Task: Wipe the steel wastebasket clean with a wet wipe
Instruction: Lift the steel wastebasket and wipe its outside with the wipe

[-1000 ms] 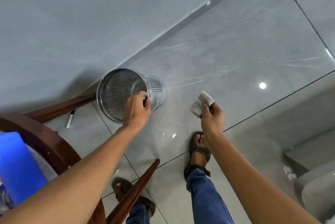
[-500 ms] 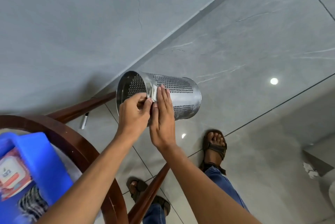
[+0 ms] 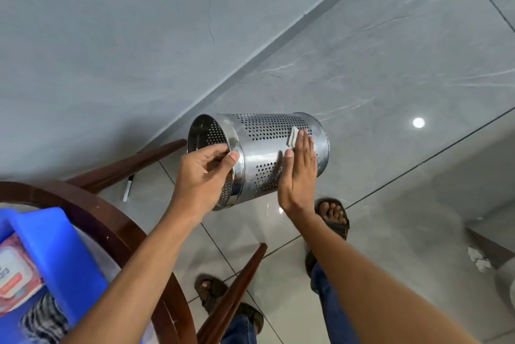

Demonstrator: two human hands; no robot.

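Wipe [image 3: 293, 136] under right hand [image 3: 299, 173] on wastebasket [image 3: 262, 148]

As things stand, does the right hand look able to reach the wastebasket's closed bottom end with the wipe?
Probably yes. The right hand lies flat on the perforated steel wastebasket, pressing the folded white wet wipe near that far end. Nothing blocks the way; the left hand grips the open rim.

Bright, even light; ceiling-lamp glare [image 3: 418, 122] on glossy floor [image 3: 390, 70].
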